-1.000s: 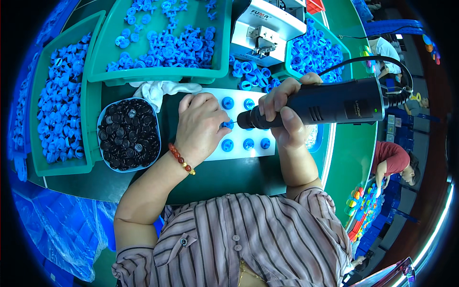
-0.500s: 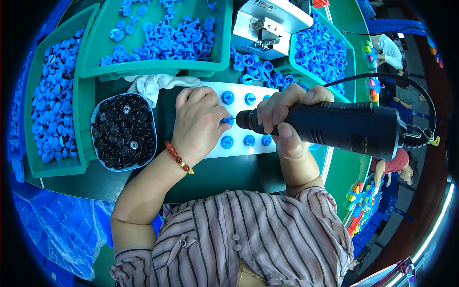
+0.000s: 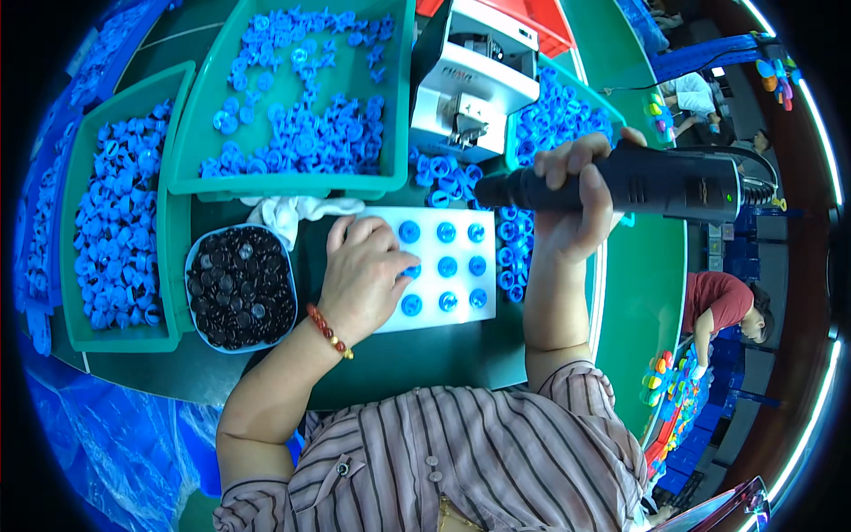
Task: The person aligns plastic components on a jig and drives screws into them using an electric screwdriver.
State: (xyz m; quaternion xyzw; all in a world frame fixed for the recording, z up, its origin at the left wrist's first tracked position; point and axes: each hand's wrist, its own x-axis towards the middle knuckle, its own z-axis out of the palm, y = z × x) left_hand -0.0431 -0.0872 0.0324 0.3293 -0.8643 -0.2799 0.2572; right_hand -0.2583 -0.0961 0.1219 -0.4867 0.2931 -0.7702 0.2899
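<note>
A white board (image 3: 430, 216) carries rows of round blue plastic parts (image 3: 448, 266). At its left edge my left hand (image 3: 362, 282) has thumb and forefinger closed at the middle blue part (image 3: 411, 267) of the left column, partly covering it. My right hand (image 3: 576, 182) is wrapped round a black electric screwdriver (image 3: 651, 184), held level above the board's right side. The tool's nose points left, apart from the blue parts.
A tub of black round pieces (image 3: 239, 288) stands left of the board. Green bins (image 3: 288, 184) of blue parts stand behind and at far left. A white-and-black machine (image 3: 470, 89) is at the back, with loose blue rings (image 3: 512, 257) by the board. A co-worker (image 3: 722, 297) is at right.
My right hand has drawn the screwdriver up and right, away from the blue part at my left fingers. My left hand stays by that part. The whole view has shifted slightly.
</note>
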